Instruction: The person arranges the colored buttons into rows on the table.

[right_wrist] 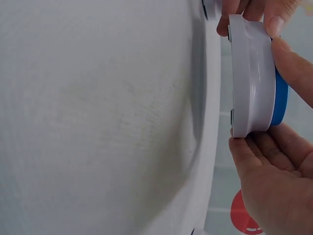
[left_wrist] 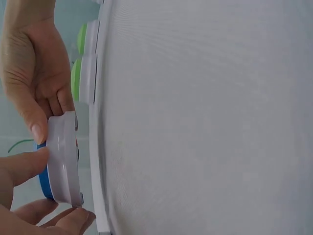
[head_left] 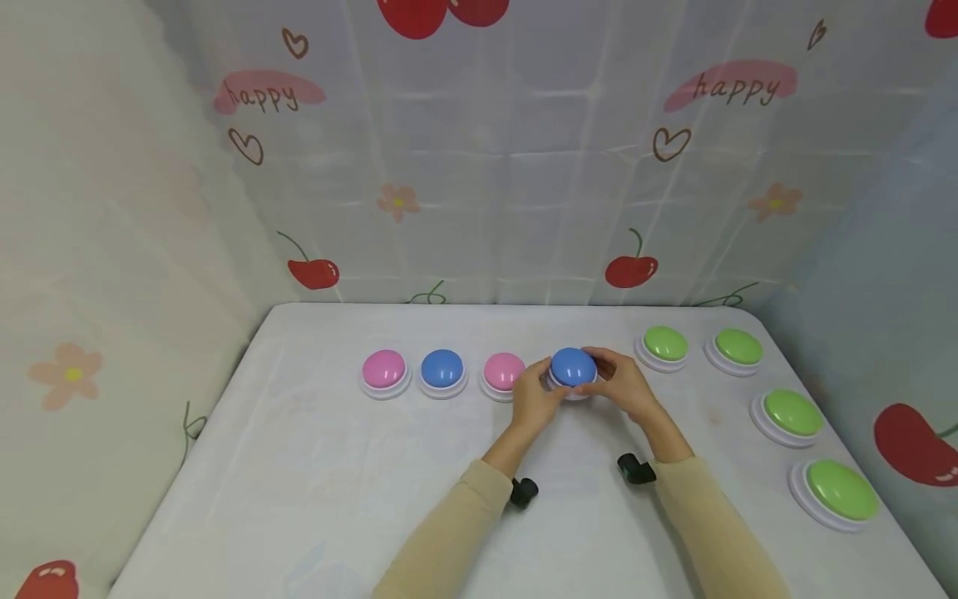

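Note:
A blue-topped button with a white base [head_left: 573,367] is held between both hands, right of a pink button [head_left: 503,372]. My left hand [head_left: 535,402] grips its left side and my right hand [head_left: 623,384] its right side, thumbs at the near edge. In the left wrist view, the white base [left_wrist: 63,159] stands off the table surface, its small feet showing; left fingers [left_wrist: 29,164] curl round one side. The right wrist view shows the same base [right_wrist: 252,78] between the right hand [right_wrist: 274,181] below and left fingers above.
Left of the held button, a pink button [head_left: 383,368] and a blue one [head_left: 441,368] stand in line with the other pink one. Several green buttons [head_left: 793,413] stand along the right side and back right of the white table [head_left: 337,499]. Patterned curtains surround the table.

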`<action>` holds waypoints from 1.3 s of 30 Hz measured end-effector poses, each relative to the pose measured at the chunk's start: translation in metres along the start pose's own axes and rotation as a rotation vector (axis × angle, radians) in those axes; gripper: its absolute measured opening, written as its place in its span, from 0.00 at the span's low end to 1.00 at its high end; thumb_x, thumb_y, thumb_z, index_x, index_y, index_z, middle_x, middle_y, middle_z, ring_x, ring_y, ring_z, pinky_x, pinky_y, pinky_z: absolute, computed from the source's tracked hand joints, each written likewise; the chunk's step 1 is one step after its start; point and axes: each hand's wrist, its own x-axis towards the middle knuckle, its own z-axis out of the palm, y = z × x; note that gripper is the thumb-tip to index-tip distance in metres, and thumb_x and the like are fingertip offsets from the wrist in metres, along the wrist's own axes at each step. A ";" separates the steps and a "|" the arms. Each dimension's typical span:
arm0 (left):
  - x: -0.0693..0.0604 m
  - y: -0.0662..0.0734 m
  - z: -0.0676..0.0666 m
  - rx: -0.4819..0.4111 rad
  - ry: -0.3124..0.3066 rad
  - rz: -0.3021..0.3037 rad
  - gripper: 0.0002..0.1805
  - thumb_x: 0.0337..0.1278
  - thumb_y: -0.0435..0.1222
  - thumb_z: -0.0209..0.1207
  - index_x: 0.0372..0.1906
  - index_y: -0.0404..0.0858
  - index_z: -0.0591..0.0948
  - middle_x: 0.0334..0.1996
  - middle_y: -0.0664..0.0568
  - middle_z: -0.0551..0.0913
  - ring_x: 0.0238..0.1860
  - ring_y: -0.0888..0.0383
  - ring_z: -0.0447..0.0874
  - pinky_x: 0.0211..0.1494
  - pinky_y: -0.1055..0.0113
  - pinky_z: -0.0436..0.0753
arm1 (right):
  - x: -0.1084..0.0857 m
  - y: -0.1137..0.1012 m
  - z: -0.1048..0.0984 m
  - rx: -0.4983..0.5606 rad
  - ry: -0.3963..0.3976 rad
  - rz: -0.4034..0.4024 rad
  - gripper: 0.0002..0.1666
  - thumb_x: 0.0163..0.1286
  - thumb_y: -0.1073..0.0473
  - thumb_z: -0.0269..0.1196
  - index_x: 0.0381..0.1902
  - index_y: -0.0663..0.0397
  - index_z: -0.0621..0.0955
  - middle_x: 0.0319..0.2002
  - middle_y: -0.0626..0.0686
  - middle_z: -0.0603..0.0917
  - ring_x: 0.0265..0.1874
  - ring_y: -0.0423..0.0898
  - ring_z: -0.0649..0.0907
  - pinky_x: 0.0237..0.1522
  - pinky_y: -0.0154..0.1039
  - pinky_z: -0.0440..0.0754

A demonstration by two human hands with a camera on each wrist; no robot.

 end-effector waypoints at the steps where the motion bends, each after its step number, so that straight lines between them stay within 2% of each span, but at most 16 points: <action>1: 0.000 0.000 0.000 0.006 0.002 -0.001 0.30 0.53 0.29 0.67 0.63 0.29 0.74 0.62 0.38 0.77 0.66 0.46 0.74 0.68 0.57 0.74 | 0.001 0.001 0.001 -0.001 -0.005 0.005 0.44 0.54 0.68 0.73 0.67 0.69 0.68 0.67 0.71 0.68 0.69 0.65 0.68 0.69 0.53 0.67; 12: 0.004 -0.005 0.004 0.049 -0.006 -0.017 0.29 0.55 0.30 0.67 0.62 0.26 0.73 0.62 0.36 0.76 0.66 0.45 0.74 0.68 0.56 0.74 | 0.005 0.005 0.004 0.010 -0.034 0.045 0.45 0.55 0.68 0.73 0.68 0.70 0.66 0.68 0.71 0.68 0.68 0.66 0.68 0.69 0.55 0.67; 21: 0.007 -0.009 0.005 0.097 0.005 -0.012 0.29 0.54 0.29 0.67 0.61 0.25 0.74 0.61 0.35 0.77 0.65 0.44 0.75 0.67 0.56 0.75 | 0.011 0.012 0.008 0.010 -0.038 0.044 0.44 0.54 0.68 0.73 0.67 0.70 0.68 0.68 0.71 0.68 0.69 0.65 0.68 0.70 0.54 0.66; 25: 0.007 -0.009 0.006 0.120 0.011 0.004 0.29 0.53 0.29 0.67 0.60 0.25 0.75 0.60 0.35 0.78 0.64 0.45 0.76 0.66 0.56 0.76 | 0.011 0.013 0.009 0.012 -0.043 0.052 0.45 0.54 0.67 0.73 0.68 0.69 0.67 0.68 0.71 0.67 0.69 0.65 0.67 0.70 0.54 0.65; 32: 0.006 -0.008 0.007 0.153 0.033 0.037 0.28 0.52 0.28 0.68 0.59 0.24 0.75 0.59 0.35 0.79 0.63 0.44 0.77 0.66 0.56 0.77 | 0.012 0.015 0.009 -0.012 -0.043 0.015 0.45 0.54 0.68 0.73 0.68 0.70 0.67 0.68 0.71 0.68 0.69 0.65 0.68 0.69 0.54 0.66; 39: -0.001 -0.002 0.006 0.168 0.085 0.072 0.29 0.48 0.31 0.71 0.57 0.24 0.77 0.55 0.35 0.81 0.60 0.44 0.78 0.66 0.53 0.76 | 0.006 0.010 0.003 -0.055 -0.033 0.015 0.50 0.54 0.63 0.74 0.70 0.71 0.63 0.69 0.70 0.66 0.69 0.65 0.67 0.70 0.55 0.66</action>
